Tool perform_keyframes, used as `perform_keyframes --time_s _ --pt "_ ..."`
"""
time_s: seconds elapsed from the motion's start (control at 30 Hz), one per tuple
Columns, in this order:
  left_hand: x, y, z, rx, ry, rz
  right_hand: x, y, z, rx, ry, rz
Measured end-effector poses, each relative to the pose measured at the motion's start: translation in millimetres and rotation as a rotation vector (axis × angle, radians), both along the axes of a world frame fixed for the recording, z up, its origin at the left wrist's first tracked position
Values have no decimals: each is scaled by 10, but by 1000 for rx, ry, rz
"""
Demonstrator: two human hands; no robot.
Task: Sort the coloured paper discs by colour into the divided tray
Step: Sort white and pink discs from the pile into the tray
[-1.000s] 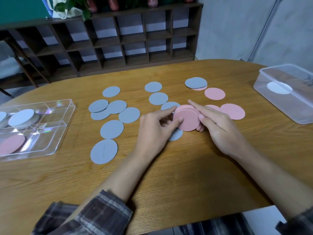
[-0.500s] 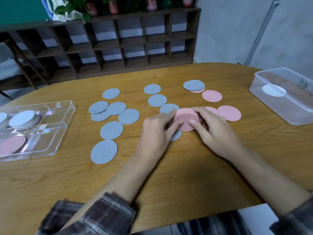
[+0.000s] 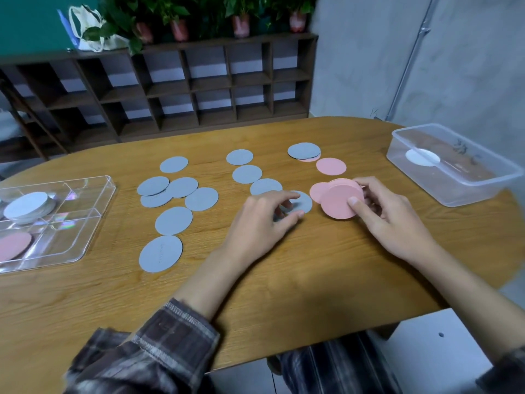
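My right hand [image 3: 395,223] grips a stack of pink discs [image 3: 339,201], tilted up just off the wooden table [image 3: 284,280]. Another pink disc [image 3: 316,191] lies partly under the stack, and one more pink disc [image 3: 331,166] lies behind it. My left hand [image 3: 260,220] hovers with loosely curled thumb and forefinger over a grey-blue disc [image 3: 304,201], holding nothing. Several grey-blue discs [image 3: 173,224] are spread over the table's middle and left. At the far left, the clear divided tray [image 3: 85,223] holds a pale stack [image 3: 28,207] and a pink disc [image 3: 12,245] in separate compartments.
A clear plastic box [image 3: 454,191] with a white disc [image 3: 422,157] inside stands at the table's right end. Two overlapping grey-blue discs [image 3: 304,150] cover a pink one at the back. Dark shelving [image 3: 199,89] stands behind the table.
Both hands held the pink stack together; now my left hand has let go and my right hand has carried the stack to the right. The camera view tilted up slightly.
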State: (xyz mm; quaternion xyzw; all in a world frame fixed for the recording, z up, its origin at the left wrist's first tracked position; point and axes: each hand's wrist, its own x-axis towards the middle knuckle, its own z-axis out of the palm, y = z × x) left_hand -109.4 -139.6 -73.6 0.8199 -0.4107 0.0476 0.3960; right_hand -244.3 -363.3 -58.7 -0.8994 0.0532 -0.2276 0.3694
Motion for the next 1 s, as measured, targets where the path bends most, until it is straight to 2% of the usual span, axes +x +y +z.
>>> perform_keyframes --time_s 0.3,0.6,0.83,1.0 --pt "-109 -516 -25 72 -127 -64 -310 -470 -10 -70 17 -174" --pt "-123 -1026 54 200 -128 -124 -327 -609 -97 -47 -27 -317" --pt "-13 -1294 3 257 -129 -159 -306 -626 -103 -85 -32 -325" --pt "10 -1209 -9 273 -259 -145 -294 -630 -111 -102 -37 -329"
